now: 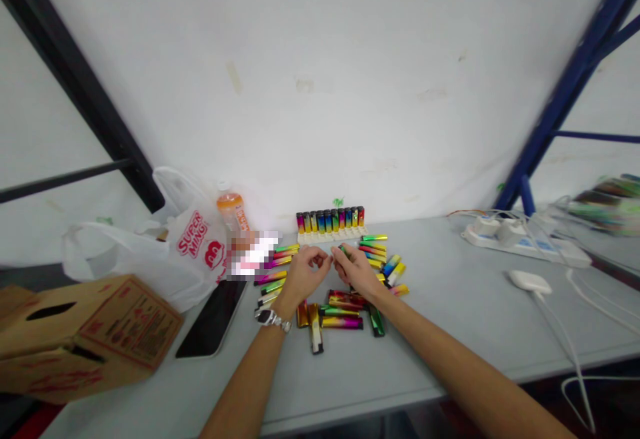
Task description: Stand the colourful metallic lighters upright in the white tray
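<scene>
Both hands meet over a pile of colourful lighters (340,312) scattered on a grey table (450,319). My right hand (357,269) pinches a green lighter (343,250) at its fingertips. Just left of it, my left hand (303,276), with a wristwatch on the wrist, has its fingers curled against the same lighter; how firmly it grips I cannot tell. Behind the hands, a white rack (331,234) by the wall holds a row of upright lighters (330,219).
A white plastic bag (190,246) and an orange bottle (231,209) stand at the left, with a cardboard box (85,336) and a dark phone (213,319) nearer. A power strip (520,239), white adapter (530,282) and cables lie at the right.
</scene>
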`<state>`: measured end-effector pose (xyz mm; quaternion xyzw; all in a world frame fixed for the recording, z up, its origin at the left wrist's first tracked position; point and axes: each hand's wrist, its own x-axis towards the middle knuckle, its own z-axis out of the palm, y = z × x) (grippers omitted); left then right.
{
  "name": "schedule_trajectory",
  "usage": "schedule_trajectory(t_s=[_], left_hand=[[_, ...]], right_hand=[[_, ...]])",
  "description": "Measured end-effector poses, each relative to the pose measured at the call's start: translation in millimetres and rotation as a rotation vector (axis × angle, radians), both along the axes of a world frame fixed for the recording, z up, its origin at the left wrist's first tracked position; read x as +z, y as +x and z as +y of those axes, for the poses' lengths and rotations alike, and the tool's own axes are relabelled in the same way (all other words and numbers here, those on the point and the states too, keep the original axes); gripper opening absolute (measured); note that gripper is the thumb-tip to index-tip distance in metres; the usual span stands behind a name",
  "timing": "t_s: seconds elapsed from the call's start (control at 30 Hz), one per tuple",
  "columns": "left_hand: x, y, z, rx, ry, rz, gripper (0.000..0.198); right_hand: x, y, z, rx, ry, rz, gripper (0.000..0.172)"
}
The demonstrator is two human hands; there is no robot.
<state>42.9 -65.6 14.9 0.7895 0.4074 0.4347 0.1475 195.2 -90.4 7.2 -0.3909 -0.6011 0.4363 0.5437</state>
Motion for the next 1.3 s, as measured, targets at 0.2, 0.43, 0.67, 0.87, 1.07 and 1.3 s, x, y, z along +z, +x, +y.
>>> schedule_trajectory(t_s=[0.2, 0.43, 0.67, 0.87, 1.07, 1.3], left_hand=[[3.1, 1, -3, 0.011, -0.025, 0.001, 0.020], [-1.7, 2, 0, -0.015, -0.011, 0.008, 0.021], [0.1, 2, -1, -0.014, -0.048, 0.048, 0.021], [4.6, 4, -9, -0.131, -0.135, 0.111, 0.011], [2.7, 5, -17, -0.286, -0.320, 0.166, 0.030], [-12.0, 5, -8, -0.355, -0.399, 0.239, 0.014]], right_hand=[[-2.2, 2, 3, -0.082, -0.056, 0.027, 0.042], [-4.2, 2, 4, -0.198, 0.068, -0.093, 0.031], [-8.1, 1, 5, -0.256, 0.046, -0.110, 0.033], [-3.9, 11, 16, -0.128, 0.050, 0.037, 0.031], [0.8, 36, 62, -0.415, 0.266, -0.298, 0.026], [1.6, 53, 110, -0.429, 0.281, -0.407, 0.031]])
